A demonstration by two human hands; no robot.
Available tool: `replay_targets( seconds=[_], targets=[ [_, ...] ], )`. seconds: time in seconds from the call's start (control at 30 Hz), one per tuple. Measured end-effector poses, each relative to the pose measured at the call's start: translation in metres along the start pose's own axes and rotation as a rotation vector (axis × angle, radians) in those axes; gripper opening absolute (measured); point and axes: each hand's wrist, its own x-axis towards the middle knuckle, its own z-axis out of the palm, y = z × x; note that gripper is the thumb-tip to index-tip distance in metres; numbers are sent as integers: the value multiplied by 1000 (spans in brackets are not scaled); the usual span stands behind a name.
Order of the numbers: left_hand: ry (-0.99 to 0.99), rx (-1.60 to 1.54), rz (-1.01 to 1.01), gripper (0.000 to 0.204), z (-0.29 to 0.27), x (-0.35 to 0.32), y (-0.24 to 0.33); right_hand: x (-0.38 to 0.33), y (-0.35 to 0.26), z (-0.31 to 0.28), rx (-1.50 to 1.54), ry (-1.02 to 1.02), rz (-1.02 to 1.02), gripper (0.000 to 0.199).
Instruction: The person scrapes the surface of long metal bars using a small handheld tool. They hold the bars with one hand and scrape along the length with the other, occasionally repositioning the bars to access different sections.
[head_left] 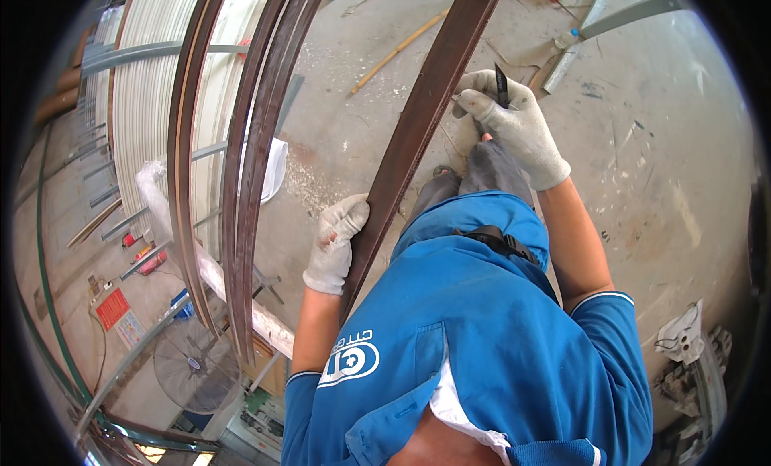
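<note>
The left hand point(336, 243) clasps the brown strip's point(418, 120) edge; the right hand point(514, 124) pinches a dark blade point(501, 86) beside it. Bare concrete floor point(642, 185) lies rightward; the strip's ends are cut off.

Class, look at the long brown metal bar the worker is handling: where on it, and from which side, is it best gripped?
Probably mid-length on the long brown metal bar, wrapping its narrow edge from the left, as the left hand does. The bar is long, slim and slanted, so a grip near the body steadies it. The right hand holds a dark tool.

Dusty concrete floor point(642, 145), floor fan point(197, 365)
</note>
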Motion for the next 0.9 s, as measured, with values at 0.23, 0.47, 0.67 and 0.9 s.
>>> replay_targets(
  seconds=[0.23, 0.47, 0.67, 0.9],
  targets=[
    [9, -57, -1, 49, 3, 0, 2, -1, -3, 21, -26, 15, 23, 17],
    [-13, -81, -41, 48, 2, 0, 6, -3, -5, 14, -88, -48, -15, 14],
    [4, -30, -128, 47, -1, -2, 7, -7, -8, 13, -115, -40, 49, 12],
    [64, 53, 65, 42, 6, -2, -4, -13, -9, 14, -134, 94, 67, 12]
  ],
)
